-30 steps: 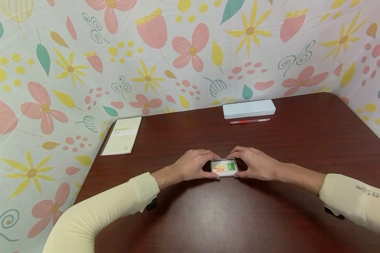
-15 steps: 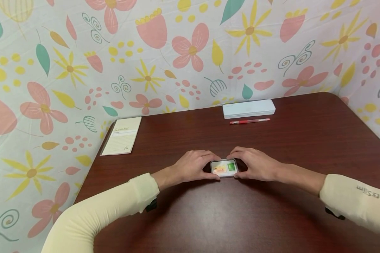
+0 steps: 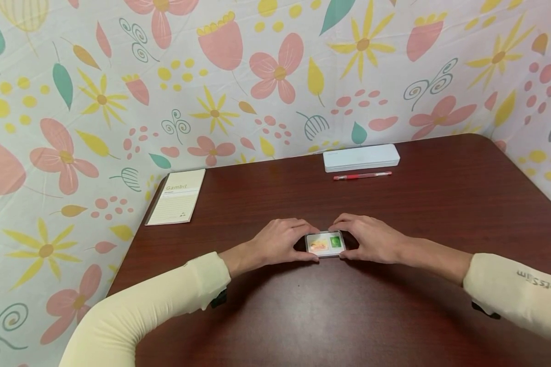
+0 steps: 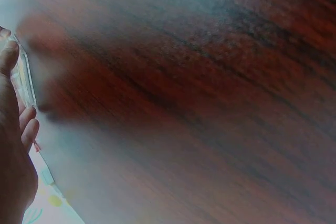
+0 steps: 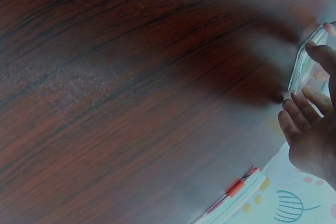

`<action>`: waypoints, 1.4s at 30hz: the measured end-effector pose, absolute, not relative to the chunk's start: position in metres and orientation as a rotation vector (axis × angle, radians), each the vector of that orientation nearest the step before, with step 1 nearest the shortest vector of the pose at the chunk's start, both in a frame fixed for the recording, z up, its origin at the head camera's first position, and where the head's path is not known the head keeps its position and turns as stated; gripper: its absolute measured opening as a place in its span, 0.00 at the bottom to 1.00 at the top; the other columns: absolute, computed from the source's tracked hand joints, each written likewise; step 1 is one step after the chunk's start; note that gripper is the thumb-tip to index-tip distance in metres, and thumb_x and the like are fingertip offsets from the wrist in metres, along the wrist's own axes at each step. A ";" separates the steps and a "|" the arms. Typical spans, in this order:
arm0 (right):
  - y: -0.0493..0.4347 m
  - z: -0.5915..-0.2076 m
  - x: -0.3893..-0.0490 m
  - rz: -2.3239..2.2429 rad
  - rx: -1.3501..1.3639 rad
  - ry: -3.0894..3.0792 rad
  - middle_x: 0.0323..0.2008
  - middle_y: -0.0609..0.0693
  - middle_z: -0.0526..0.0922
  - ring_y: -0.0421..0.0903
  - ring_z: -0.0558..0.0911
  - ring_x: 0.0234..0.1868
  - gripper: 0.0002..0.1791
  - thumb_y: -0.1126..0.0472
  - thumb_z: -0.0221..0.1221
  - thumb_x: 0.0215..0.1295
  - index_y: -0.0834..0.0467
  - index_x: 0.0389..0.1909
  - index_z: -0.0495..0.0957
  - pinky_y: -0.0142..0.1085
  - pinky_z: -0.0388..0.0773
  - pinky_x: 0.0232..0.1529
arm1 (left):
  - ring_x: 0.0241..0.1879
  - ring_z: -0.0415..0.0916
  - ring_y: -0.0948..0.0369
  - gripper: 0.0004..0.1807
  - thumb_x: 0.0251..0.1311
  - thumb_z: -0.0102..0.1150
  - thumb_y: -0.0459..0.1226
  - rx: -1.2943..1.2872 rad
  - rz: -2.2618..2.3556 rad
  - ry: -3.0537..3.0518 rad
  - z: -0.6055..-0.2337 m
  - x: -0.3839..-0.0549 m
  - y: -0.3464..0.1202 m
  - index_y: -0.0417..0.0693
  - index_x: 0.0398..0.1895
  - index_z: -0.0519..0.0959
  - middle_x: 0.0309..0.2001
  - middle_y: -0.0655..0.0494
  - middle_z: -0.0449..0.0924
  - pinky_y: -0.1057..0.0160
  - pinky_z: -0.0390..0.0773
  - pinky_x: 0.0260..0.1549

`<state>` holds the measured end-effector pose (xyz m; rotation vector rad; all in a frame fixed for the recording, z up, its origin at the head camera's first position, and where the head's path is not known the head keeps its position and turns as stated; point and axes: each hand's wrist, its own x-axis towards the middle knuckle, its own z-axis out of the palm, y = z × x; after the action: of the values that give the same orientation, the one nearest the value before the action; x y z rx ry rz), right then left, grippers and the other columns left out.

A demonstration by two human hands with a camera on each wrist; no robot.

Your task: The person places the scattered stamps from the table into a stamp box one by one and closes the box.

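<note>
A small flat clear plastic case (image 3: pixel 324 244) shows a white face with an orange-yellow picture and a green square. My left hand (image 3: pixel 284 240) grips its left end, thumb on the near edge and fingers at the far edge. At the opposite end my right hand (image 3: pixel 372 238) holds it the same way. The left wrist view catches only the rim of the clear case (image 4: pixel 25 74) beside the thumb. In the right wrist view the case (image 5: pixel 304 64) appears edge-on between thumb and fingers. Whether it touches the table I cannot tell.
A cream notepad (image 3: pixel 176 197) marked "Gambit" lies at the table's left edge. Toward the back right is a long white box (image 3: pixel 361 158), with a red pen (image 3: pixel 362 176) just in front. A flower-patterned cloth (image 3: pixel 239 92) hangs behind the dark wooden table (image 3: pixel 312 316).
</note>
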<state>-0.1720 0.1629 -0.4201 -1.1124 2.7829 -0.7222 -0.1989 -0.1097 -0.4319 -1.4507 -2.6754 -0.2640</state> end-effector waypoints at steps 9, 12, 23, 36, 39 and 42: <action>0.163 -0.421 -0.172 -0.734 -1.108 2.778 0.55 0.52 0.83 0.48 0.84 0.51 0.30 0.61 0.80 0.56 0.62 0.60 0.84 0.47 0.83 0.51 | 0.52 0.84 0.65 0.34 0.61 0.71 0.65 -1.434 -0.236 -2.699 -0.433 -0.198 -0.108 0.56 0.63 0.84 0.57 0.62 0.86 0.65 0.83 0.47; 0.163 -0.422 -0.172 -0.736 -1.106 2.777 0.55 0.51 0.83 0.48 0.84 0.51 0.30 0.61 0.80 0.56 0.63 0.60 0.84 0.47 0.83 0.51 | 0.52 0.84 0.65 0.34 0.61 0.71 0.65 -1.433 -0.237 -2.696 -0.433 -0.198 -0.108 0.56 0.63 0.85 0.57 0.62 0.86 0.65 0.83 0.47; 0.164 -0.423 -0.173 -0.752 -1.109 2.772 0.55 0.52 0.83 0.48 0.84 0.51 0.30 0.61 0.80 0.56 0.63 0.60 0.84 0.47 0.83 0.51 | 0.53 0.84 0.64 0.34 0.60 0.71 0.65 -1.430 -0.241 -2.708 -0.432 -0.198 -0.108 0.56 0.63 0.85 0.56 0.61 0.86 0.64 0.84 0.48; 0.164 -0.423 -0.174 -0.774 -1.109 2.768 0.47 0.48 0.81 0.43 0.82 0.44 0.30 0.61 0.81 0.55 0.62 0.59 0.85 0.42 0.82 0.46 | 0.53 0.84 0.64 0.34 0.60 0.72 0.64 -1.436 -0.229 -2.704 -0.431 -0.197 -0.107 0.55 0.63 0.85 0.55 0.60 0.86 0.62 0.84 0.48; 0.164 -0.423 -0.173 -0.780 -1.113 2.766 0.45 0.47 0.81 0.42 0.81 0.42 0.30 0.61 0.81 0.55 0.61 0.59 0.85 0.39 0.81 0.44 | 0.53 0.84 0.64 0.34 0.60 0.72 0.64 -1.434 -0.237 -2.709 -0.431 -0.196 -0.107 0.55 0.62 0.85 0.55 0.61 0.86 0.63 0.84 0.48; 0.164 -0.423 -0.173 -0.794 -1.120 2.759 0.45 0.46 0.81 0.42 0.80 0.41 0.29 0.60 0.81 0.55 0.61 0.59 0.85 0.38 0.80 0.43 | 0.52 0.84 0.64 0.34 0.60 0.73 0.64 -1.434 -0.248 -2.715 -0.431 -0.196 -0.107 0.55 0.62 0.85 0.54 0.61 0.86 0.63 0.84 0.47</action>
<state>-0.1728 0.1638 -0.4231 -1.1205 2.7594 -0.7943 -0.1961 -0.1072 -0.4309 -1.4340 -2.7151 -0.2477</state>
